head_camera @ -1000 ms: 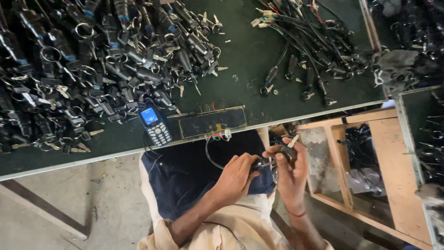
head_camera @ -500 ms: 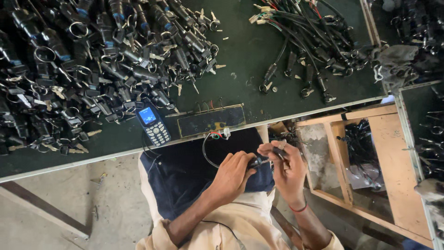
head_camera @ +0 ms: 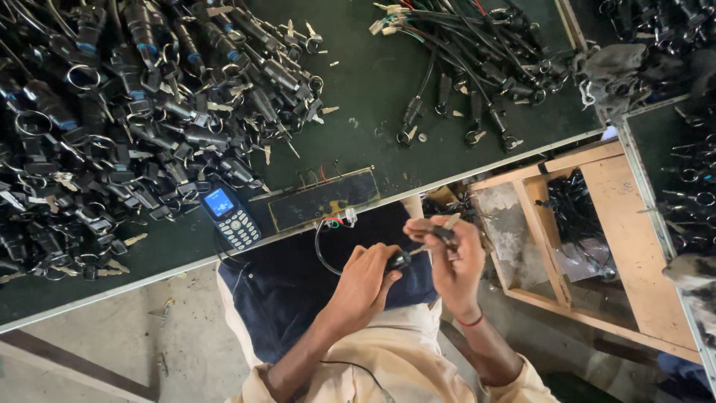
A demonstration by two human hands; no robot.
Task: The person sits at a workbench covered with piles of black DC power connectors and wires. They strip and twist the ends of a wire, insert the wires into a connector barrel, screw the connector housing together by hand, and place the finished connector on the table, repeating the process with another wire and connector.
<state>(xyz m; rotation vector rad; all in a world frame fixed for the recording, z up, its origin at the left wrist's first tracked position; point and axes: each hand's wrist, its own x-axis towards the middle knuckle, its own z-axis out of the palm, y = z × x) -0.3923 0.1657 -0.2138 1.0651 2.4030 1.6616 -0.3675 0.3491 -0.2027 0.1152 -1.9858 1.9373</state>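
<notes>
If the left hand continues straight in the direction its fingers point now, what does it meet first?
The left hand points right, toward the right hand. It would probably first meet that hand's fingers, just past the small black part it holds; depth is unclear.

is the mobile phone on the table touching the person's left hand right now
Apart. The head view shows the mobile phone lying on the green table, while the left hand is below the table edge holding a small black part.

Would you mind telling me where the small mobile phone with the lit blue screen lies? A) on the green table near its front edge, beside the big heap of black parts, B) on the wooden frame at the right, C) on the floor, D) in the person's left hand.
A: the mobile phone lies flat on the green table near its front edge, just right of the heap of black parts; neither hand holds it.
</notes>
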